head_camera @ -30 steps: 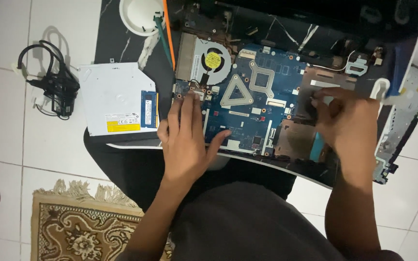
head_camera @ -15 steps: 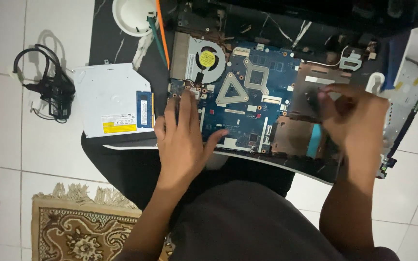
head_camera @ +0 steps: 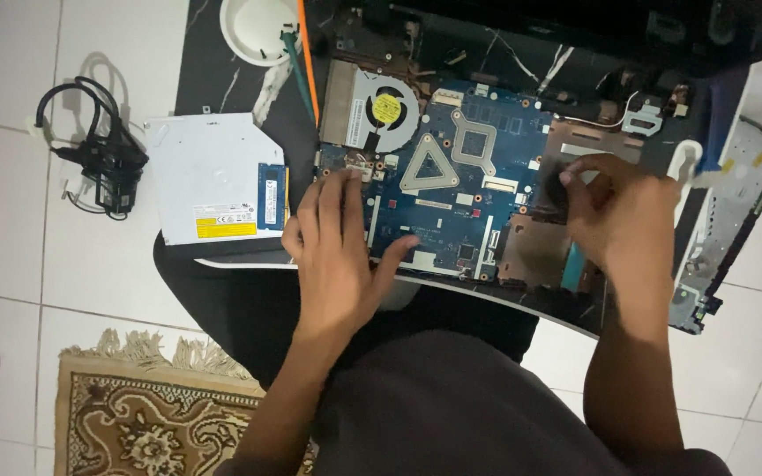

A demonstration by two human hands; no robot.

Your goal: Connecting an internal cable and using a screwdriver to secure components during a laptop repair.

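Observation:
An opened laptop base lies on my lap with its blue motherboard [head_camera: 465, 189] exposed and a fan [head_camera: 387, 109] with a yellow hub at its upper left. My left hand [head_camera: 339, 256] rests flat on the board's left edge, fingers spread, holding nothing. My right hand [head_camera: 621, 216] is over the copper-brown area [head_camera: 535, 251] on the board's right side, its fingertips pinched at a small dark part there; what it grips is too small to tell.
A silver optical drive [head_camera: 209, 181] with a small blue memory stick [head_camera: 271, 194] on it lies left of the laptop. A black cable bundle [head_camera: 103, 159] sits on the white tile floor. A white bowl [head_camera: 257, 26] is above. A detached panel [head_camera: 734, 220] lies right. A patterned rug [head_camera: 147, 419] is lower left.
My right hand has shifted slightly left over the brown area, fingers still working there. My left hand stays on the board's left edge. The view has drifted a little.

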